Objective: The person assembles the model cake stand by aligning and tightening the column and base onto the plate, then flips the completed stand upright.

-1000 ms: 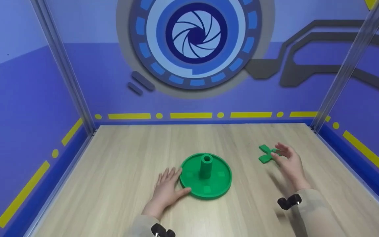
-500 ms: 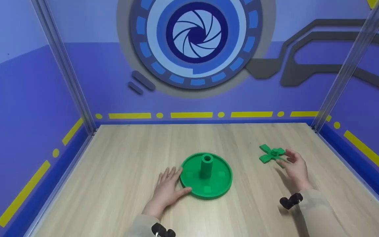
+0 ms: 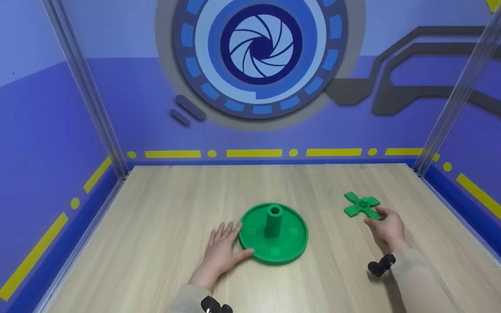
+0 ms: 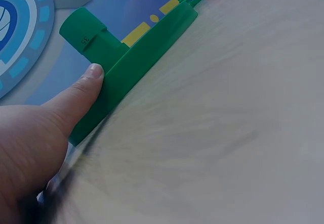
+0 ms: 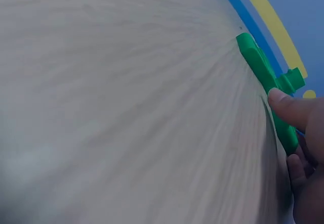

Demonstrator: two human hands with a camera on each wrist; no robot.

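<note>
On the table lies a round green tray-like base (image 3: 255, 248) with a raised rim and a hollow upright post (image 3: 273, 224) at its middle. My left hand (image 3: 220, 254) rests against the base's left rim, fingers spread and fairly straight. In the left wrist view, the thumb (image 4: 83, 95) touches the rim and the post shows a small marking. Farther right, a green cross-shaped piece (image 3: 355, 208) with a short central stub lies flat. My right hand (image 3: 390, 226) pinches its near right arm; the right wrist view shows the thumb (image 5: 288, 106) on one side and fingers partly hidden beyond.
The wooden tabletop (image 3: 181, 200) runs back to a blue printed wall (image 3: 250, 139) with yellow dashes. Metal posts stand at both back corners, and side panels close off the left and right.
My right hand has drawn back from over the cross-shaped piece's centre to its near right arm, which it now pinches. My left hand and the round base have stayed put.
</note>
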